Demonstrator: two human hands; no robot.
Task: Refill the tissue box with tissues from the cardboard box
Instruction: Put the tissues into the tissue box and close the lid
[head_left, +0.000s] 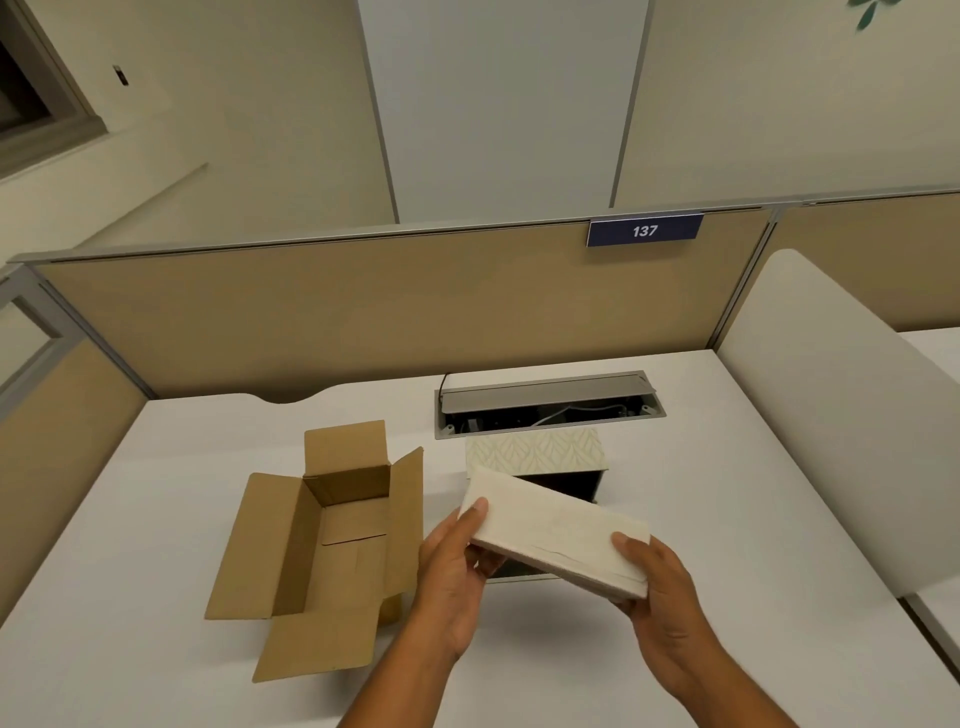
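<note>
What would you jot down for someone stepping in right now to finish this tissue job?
Left hand: gripping the left end of the tissue stack.
Right hand: gripping its right end.
The stack is held in the air, tilted, just above the open tissue box on the desk.
The cardboard box lies open to the left, nothing visible inside.
Done: stack taken out.
Left: lower the stack into the tissue box and close it.
</note>
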